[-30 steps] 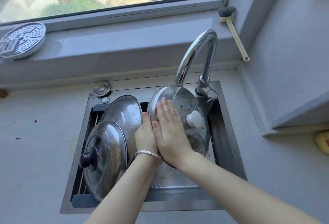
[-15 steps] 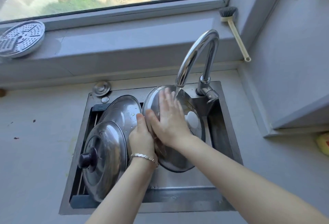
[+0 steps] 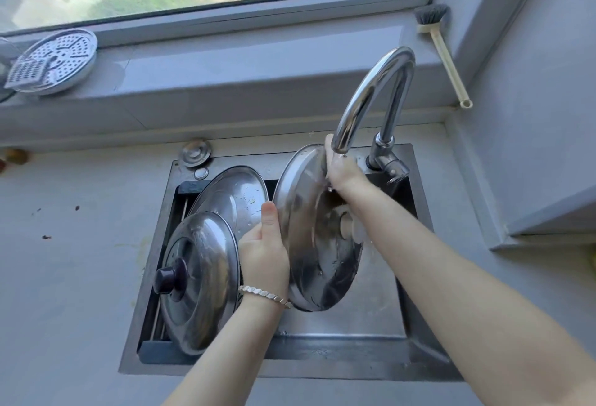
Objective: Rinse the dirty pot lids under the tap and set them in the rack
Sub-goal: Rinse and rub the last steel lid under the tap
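Head view: no readable writing is seen. At frame centre a lid (image 3: 317, 238) is held on edge under the tap (image 3: 371, 99), gripped by the left hand (image 3: 264, 251) and right hand (image 3: 342, 170). 2 lids (image 3: 200, 280) are leaned in the rack (image 3: 161, 346), lower left.

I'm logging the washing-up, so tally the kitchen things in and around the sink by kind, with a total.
Pot lids: 3, one held under the tap, one with a dark knob, one behind it
Steamer plates: 1, on the sill
Brushes: 1, in the corner
Sink plugs: 1
Total: 6
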`<state>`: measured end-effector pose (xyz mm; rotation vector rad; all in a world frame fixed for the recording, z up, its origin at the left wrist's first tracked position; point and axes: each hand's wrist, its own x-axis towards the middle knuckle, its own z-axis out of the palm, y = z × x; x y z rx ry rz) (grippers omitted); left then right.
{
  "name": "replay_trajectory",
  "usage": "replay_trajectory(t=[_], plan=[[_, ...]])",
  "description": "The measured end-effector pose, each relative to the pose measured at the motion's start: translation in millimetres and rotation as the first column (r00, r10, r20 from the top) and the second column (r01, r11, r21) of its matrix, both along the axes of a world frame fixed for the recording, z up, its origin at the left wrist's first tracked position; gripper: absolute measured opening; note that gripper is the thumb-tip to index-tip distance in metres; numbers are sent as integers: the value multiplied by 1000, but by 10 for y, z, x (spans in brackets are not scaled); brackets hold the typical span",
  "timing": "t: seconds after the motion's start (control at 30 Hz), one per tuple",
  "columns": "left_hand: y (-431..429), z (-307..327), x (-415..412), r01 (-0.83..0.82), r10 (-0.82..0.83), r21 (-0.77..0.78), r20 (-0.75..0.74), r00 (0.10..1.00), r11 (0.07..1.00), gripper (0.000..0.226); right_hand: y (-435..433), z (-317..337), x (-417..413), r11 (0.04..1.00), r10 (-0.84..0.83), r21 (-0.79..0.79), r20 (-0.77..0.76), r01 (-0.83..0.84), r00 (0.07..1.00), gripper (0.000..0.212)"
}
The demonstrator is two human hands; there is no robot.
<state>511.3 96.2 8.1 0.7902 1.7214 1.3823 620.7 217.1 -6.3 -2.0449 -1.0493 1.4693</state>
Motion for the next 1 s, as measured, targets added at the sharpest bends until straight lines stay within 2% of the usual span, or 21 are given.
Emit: replay_trajectory(t=[0.07,0.17,0.23,0.3,0.4,0.5,0.53,0.57,0.63,0.7,0.77,0.83,0.9,1.0], plan=[[5,33,-55,-60,63,-43,71,995,997,54,-56,-79,164,995,97,20,-107,-96,990,65],[90,22,-167,-191,222,-167,194,956,967,52,-271,-169,272,934,304,228,-93,-277,948,54],[127,-15,-213,-209,273,-233,291,917,950,46,-392,-239,329,902,328,337,-135,-268,935,50],[121,-71,-230,-201,298,-288,348,889,936,44,-490,-295,382,874,277,444,-123,-197,953,44],[113,-82,-208,-241,345,-305,353,870,921,43,-702,-306,420,813,244,542,10,-210,970,44],[213,-58,-222,-325,413,-269,402,817,906,31,-993,-348,314,654,420,581,254,-484,871,55],[246,-35,-219,-343,419,-249,400,816,906,31,-1017,-373,305,631,431,573,302,-524,850,57],[263,-31,-222,-331,402,-237,404,822,914,35,-978,-380,328,633,409,576,318,-517,855,55],[245,-34,-202,-254,338,-250,402,851,935,47,-757,-359,433,710,317,564,279,-422,907,48],[185,-53,-173,-230,311,-244,382,870,942,49,-489,-297,569,824,254,482,158,-299,954,45],[137,-36,-137,-220,308,-248,409,859,943,45,-323,-258,648,873,220,431,68,-227,973,44],[140,-12,-121,-244,338,-262,422,841,934,40,-306,-228,608,870,208,435,104,-232,973,43],[182,8,-109,-304,397,-271,423,814,913,37,-396,-210,512,863,179,437,206,-254,962,44],[303,65,-82,-420,503,-286,366,783,861,39,-778,-195,220,811,238,453,320,-369,917,48]])
